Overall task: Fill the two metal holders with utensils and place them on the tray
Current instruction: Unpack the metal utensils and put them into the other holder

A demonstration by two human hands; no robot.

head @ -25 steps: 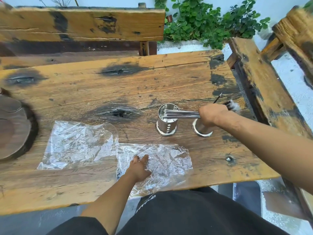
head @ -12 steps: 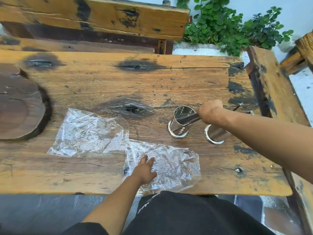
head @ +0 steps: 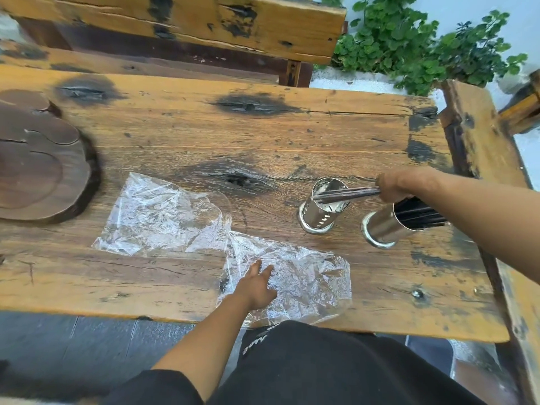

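Gripping a utensil bundle (head: pixel 344 194), right hand (head: pixel 393 185) feeds the perforated holder (head: pixel 321 211); second holder (head: pixel 385 226) contains dark utensils (head: pixel 418 211).

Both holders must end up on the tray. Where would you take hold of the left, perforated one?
Take the perforated holder round its mid wall, coming from its left side. It stands upright on a flared base, and the right hand with its utensil bundle crowds the rim and right side.
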